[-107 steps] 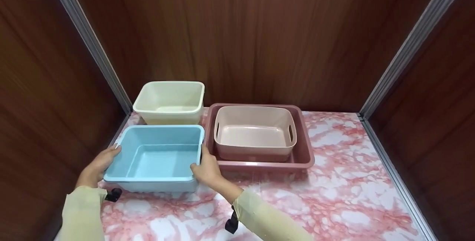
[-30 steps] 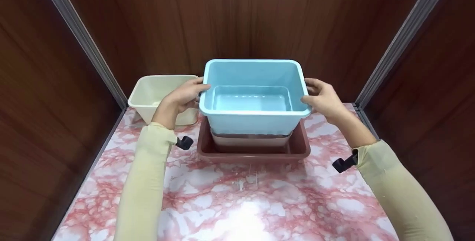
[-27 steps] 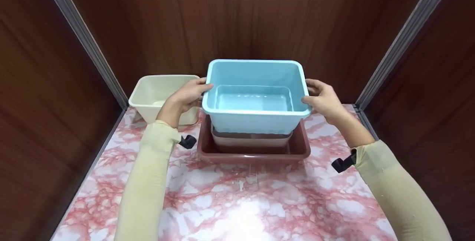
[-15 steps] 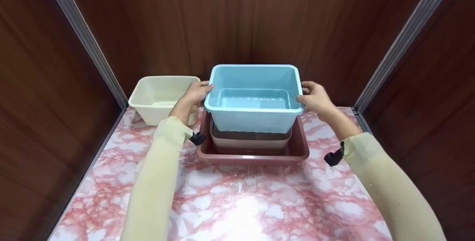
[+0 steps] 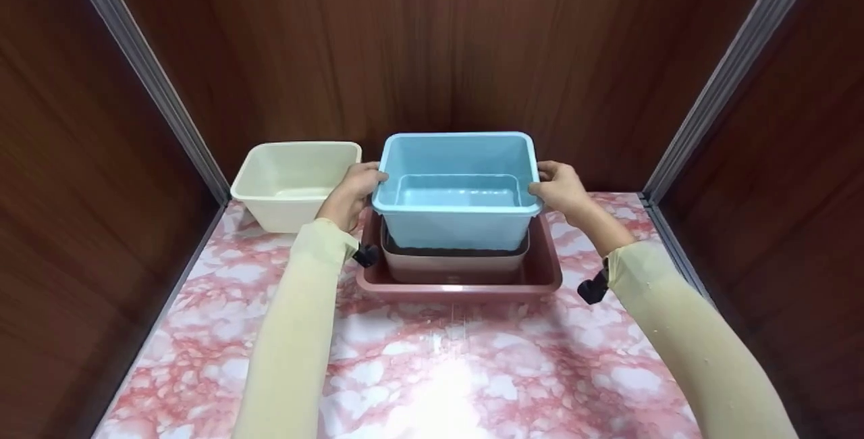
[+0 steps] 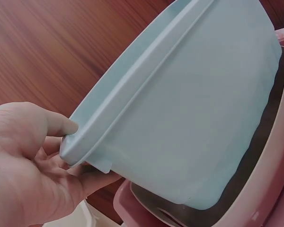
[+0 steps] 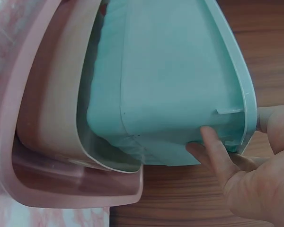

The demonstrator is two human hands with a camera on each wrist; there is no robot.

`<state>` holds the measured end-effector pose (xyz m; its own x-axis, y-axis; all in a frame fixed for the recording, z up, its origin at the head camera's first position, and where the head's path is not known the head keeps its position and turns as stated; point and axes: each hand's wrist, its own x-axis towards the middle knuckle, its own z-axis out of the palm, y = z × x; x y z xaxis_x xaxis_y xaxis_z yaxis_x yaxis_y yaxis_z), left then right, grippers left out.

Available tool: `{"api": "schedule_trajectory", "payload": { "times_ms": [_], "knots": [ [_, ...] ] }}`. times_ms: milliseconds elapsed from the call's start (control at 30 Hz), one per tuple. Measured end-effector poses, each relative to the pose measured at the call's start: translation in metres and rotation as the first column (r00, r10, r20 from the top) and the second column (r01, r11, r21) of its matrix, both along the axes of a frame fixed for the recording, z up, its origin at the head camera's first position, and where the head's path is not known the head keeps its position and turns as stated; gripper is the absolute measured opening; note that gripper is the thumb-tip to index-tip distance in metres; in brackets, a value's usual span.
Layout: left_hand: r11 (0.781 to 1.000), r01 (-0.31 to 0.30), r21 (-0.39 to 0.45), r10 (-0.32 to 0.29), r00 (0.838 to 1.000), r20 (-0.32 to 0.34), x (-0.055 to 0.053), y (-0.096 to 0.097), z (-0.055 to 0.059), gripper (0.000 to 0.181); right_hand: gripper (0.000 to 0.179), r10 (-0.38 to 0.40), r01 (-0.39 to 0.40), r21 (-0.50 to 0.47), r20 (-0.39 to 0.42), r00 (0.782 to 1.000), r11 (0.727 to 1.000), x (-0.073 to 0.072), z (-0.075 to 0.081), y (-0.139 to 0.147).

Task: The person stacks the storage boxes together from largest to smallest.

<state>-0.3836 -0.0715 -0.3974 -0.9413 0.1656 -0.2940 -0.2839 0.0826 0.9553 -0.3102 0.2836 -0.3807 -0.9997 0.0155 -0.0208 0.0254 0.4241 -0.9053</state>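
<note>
A light blue plastic basin (image 5: 459, 228) is held level by its two short ends. My left hand (image 5: 352, 190) pinches the left rim, thumb on top and fingers beneath, as the left wrist view shows. At the opposite end my right hand (image 5: 565, 190) grips the rim with its fingers spread under the lip. The basin's base dips just within the mouth of a beige-pink bin (image 5: 455, 269). That bin stands inside a wider rose-coloured tub (image 5: 370, 280). Most of the bin's inside is hidden by the basin.
A cream basin (image 5: 287, 215) stands at the back left, beside my left hand and partly behind it. Wood-grain panels (image 5: 432, 40) rise at the back and both sides. Underneath lies a pink and white marbled tabletop (image 5: 513, 358).
The blue basin was lifted from the left of the table and carried right, over the bin. Over the last second it has come down, both hands still on its rim.
</note>
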Motion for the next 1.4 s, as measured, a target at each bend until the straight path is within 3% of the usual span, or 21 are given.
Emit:
{"api": "schedule_trajectory", "payload": {
  "times_ms": [233,567,1067,1400],
  "knots": [
    [1.000,0.002,0.000,-0.002,1.000,0.017,0.000,0.000,-0.009,0.048,0.060,-0.005,0.005,-0.005,0.029,1.000,1.000,-0.004,-0.012,0.000],
    [0.998,0.005,0.064,-0.008,0.998,0.057,0.000,0.001,-0.023,0.049,0.062,-0.016,0.016,0.004,0.059,0.998,1.000,-0.009,-0.028,0.002],
    [0.997,0.028,0.066,-0.031,0.998,0.046,0.004,0.006,-0.027,0.049,0.061,-0.022,0.024,-0.017,0.108,0.994,1.000,-0.008,-0.035,0.008],
    [0.998,0.036,0.059,-0.040,0.996,0.074,0.003,0.003,-0.036,0.049,0.061,-0.008,0.013,-0.041,0.119,0.993,0.999,-0.007,-0.047,0.005]
  ]
}}
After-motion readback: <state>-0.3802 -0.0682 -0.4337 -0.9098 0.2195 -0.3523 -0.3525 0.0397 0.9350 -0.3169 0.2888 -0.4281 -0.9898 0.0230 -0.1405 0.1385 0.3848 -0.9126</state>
